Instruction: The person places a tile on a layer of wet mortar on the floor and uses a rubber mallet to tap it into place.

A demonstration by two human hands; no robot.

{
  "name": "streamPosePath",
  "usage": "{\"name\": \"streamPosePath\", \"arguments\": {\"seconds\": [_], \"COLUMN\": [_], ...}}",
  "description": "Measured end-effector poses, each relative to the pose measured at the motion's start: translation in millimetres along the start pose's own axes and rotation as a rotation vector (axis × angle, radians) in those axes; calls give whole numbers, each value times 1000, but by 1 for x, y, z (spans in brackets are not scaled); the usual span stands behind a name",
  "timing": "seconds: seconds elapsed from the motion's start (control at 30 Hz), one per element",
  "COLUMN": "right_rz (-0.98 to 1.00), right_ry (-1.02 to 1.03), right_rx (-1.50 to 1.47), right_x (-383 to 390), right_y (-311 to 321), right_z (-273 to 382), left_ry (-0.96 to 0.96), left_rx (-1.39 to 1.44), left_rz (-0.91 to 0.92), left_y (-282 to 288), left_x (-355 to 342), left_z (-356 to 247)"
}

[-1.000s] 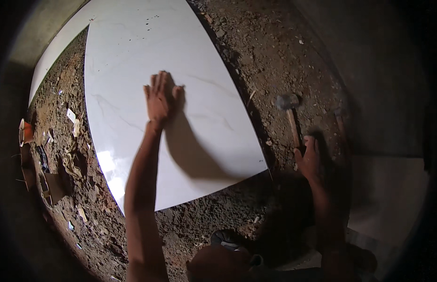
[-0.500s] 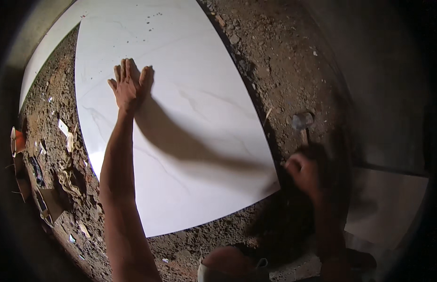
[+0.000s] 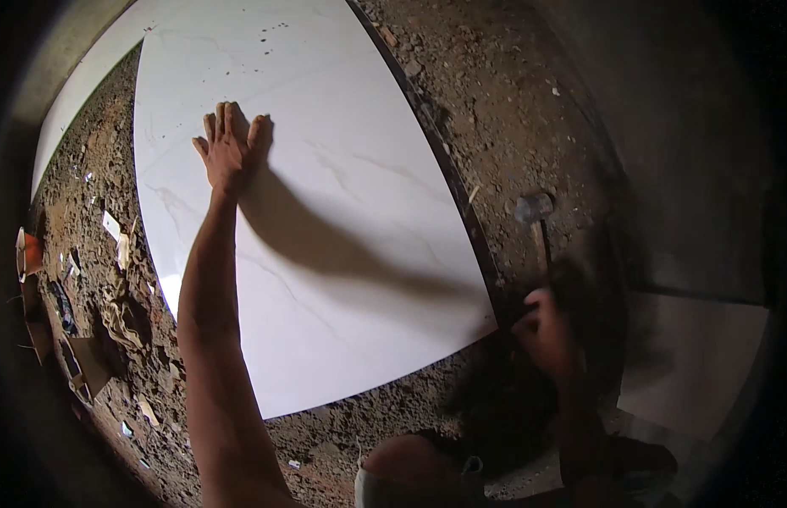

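A large white marble-patterned tile (image 3: 359, 254) lies in front of me over rough soil. My left hand (image 3: 228, 157) rests flat on it, fingers spread, with nothing in the grasp. Beside the tile's near right corner is my right hand (image 3: 546, 339), smeared by motion, its fingers curled closed. Whether anything is in those fingers I cannot make out. Just beyond it a mallet (image 3: 535, 208) with a grey head lies on the dirt. Its handle runs toward the right hand, and its lower end is lost in shadow.
Along the far left another white tile (image 3: 80, 93) borders a strip of soil. Paper scraps and torn cardboard (image 3: 88, 364) litter the ground at left. A pale flat panel (image 3: 698, 364) is at the right, near a dark wall. My knee (image 3: 406, 461) shows at the bottom.
The view has shifted slightly. My right hand has moved a little nearer to me relative to the ground, while the mallet stays put. My left hand keeps its place on the tile.
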State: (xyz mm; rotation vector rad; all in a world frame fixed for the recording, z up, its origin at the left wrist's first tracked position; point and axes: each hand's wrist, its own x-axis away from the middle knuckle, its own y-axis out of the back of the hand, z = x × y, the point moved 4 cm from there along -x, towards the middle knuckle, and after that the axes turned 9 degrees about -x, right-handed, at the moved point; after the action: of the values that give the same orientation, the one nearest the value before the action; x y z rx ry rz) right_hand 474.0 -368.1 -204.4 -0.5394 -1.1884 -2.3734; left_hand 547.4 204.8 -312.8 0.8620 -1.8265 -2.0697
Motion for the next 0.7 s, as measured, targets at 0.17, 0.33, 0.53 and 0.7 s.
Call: {"name": "streamPosePath", "arguments": {"seconds": [0.17, 0.33, 0.53, 0.7], "right_rz": [-484, -284, -242, -319], "right_ry": [215, 217, 346, 168], "right_rx": [-177, 229, 154, 232], "right_x": [15, -12, -36, -46], "right_y": [82, 62, 10, 5], "right_z": [1, -60, -123, -127], "left_ry": [-54, -247, -307, -314], "left_rx": [-3, 42, 63, 117], "left_rz": [-29, -137, -62, -50], "left_y": [-4, -9, 39, 53], "left_x": [8, 52, 133, 202], "left_z": [6, -8, -39, -64]}}
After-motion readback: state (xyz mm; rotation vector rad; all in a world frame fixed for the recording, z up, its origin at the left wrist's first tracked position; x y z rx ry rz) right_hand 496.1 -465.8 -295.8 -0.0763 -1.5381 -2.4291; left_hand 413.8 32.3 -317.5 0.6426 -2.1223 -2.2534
